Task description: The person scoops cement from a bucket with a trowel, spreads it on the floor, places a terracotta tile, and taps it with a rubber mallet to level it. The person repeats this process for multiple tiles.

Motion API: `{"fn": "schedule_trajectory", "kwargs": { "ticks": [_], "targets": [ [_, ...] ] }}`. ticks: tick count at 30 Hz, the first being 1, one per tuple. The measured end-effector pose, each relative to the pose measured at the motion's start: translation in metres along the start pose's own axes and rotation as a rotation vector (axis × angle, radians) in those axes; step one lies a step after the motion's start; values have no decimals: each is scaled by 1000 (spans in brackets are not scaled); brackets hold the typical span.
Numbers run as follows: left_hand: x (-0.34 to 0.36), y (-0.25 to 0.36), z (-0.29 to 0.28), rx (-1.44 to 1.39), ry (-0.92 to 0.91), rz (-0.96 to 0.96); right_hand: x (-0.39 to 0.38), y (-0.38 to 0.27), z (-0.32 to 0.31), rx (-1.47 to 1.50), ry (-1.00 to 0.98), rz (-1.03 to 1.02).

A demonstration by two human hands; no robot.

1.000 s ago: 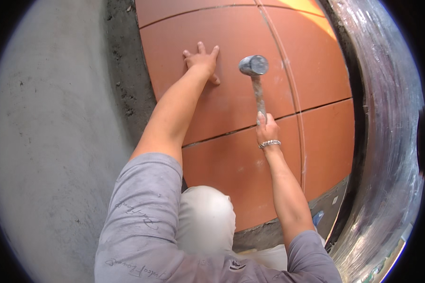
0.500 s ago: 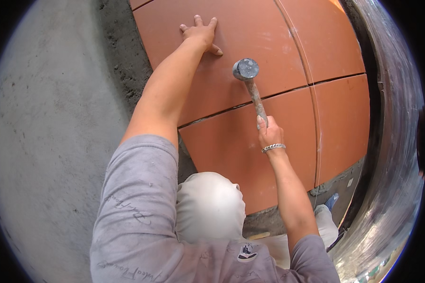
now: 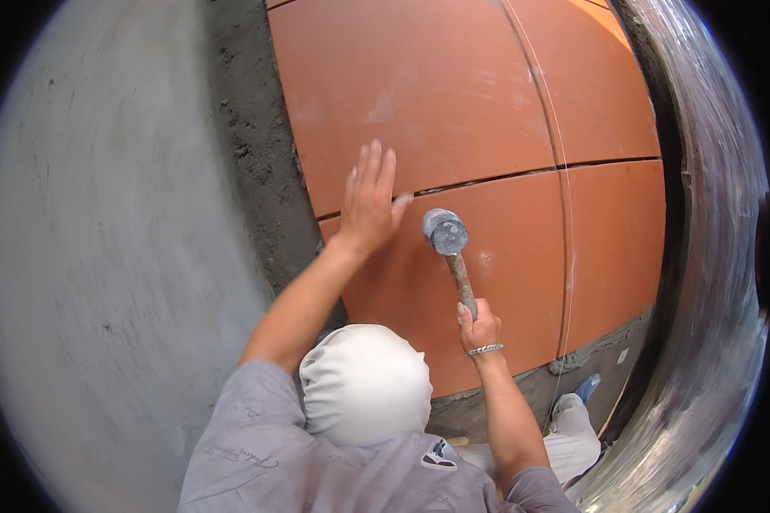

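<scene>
My right hand (image 3: 480,327) is closed round the handle of a mallet (image 3: 447,233) with a dark, grey-smeared round head. The mallet head is over the upper part of the near orange-brown floor tile (image 3: 462,308). My left hand (image 3: 371,198) is open, fingers together and stretched forward, thumb apart. It lies across the dark joint between the near tile and the far tile (image 3: 411,77); whether the palm touches cannot be made out. A thin string (image 3: 571,222) runs lengthwise over the tiles, close to the joint on the right.
More tiles (image 3: 616,239) lie to the right, beside a wall covered in shiny plastic sheeting (image 3: 719,256). Rough mortar (image 3: 252,137) borders the tiles on the left, next to a smooth grey surface (image 3: 111,239). My white-clad knee (image 3: 368,385) is close below the near tile.
My left hand has come back from the far tile to the joint, its fingers now together. The mallet has moved nearer, from the far tile to over the near one.
</scene>
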State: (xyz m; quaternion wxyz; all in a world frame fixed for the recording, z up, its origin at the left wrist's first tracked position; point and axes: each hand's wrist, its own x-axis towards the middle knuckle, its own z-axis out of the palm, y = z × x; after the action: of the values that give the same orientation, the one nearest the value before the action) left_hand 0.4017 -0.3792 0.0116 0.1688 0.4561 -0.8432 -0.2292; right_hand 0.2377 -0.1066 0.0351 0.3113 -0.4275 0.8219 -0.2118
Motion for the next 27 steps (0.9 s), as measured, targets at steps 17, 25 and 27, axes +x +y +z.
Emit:
{"fn": "schedule_trajectory", "kwargs": {
  "ticks": [17, 25, 27],
  "targets": [
    [-96, 4, -22, 223, -417, -336, 5, -9, -10, 46, -82, -212],
    [-87, 12, -23, 280, -502, -400, 7, 5, -27, -94, -167, -56],
    [-86, 16, -23, 306, -525, -419, 10, 9, -31, -211, -268, 33]
  ]
}}
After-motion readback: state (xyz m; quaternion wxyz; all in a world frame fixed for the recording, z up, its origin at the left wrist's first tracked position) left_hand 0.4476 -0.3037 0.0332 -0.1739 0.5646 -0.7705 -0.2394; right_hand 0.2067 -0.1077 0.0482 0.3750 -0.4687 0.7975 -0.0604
